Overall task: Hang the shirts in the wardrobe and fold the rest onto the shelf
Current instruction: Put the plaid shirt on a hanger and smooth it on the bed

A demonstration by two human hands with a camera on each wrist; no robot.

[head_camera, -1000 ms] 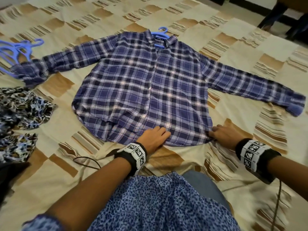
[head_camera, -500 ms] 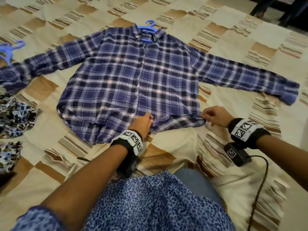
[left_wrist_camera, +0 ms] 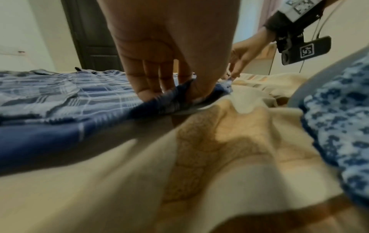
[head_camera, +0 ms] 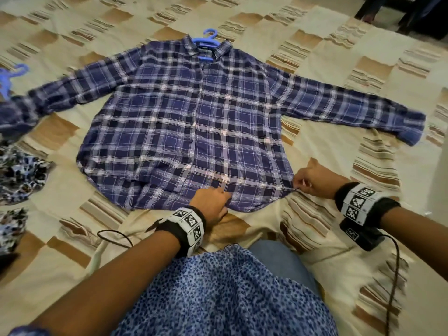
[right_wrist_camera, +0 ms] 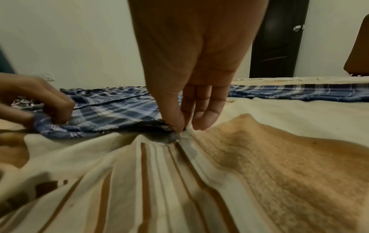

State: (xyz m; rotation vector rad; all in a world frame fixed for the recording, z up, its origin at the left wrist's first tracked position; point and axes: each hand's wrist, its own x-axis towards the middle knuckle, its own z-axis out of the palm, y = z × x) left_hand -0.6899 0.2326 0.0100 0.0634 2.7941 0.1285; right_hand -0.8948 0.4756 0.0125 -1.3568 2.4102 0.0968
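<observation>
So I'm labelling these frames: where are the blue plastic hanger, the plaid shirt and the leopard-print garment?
blue plastic hanger [head_camera: 210,38], head view, hook.
blue plaid shirt [head_camera: 169,122], head view, front panel.
leopard-print garment [head_camera: 21,170], head view, crumpled middle.

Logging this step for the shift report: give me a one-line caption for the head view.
Both hands, left hand and right hand, pinch the plaid shirt hem, blue hanger in its collar.

Blue spotted top; black wristbands with square-code tags, cables.
</observation>
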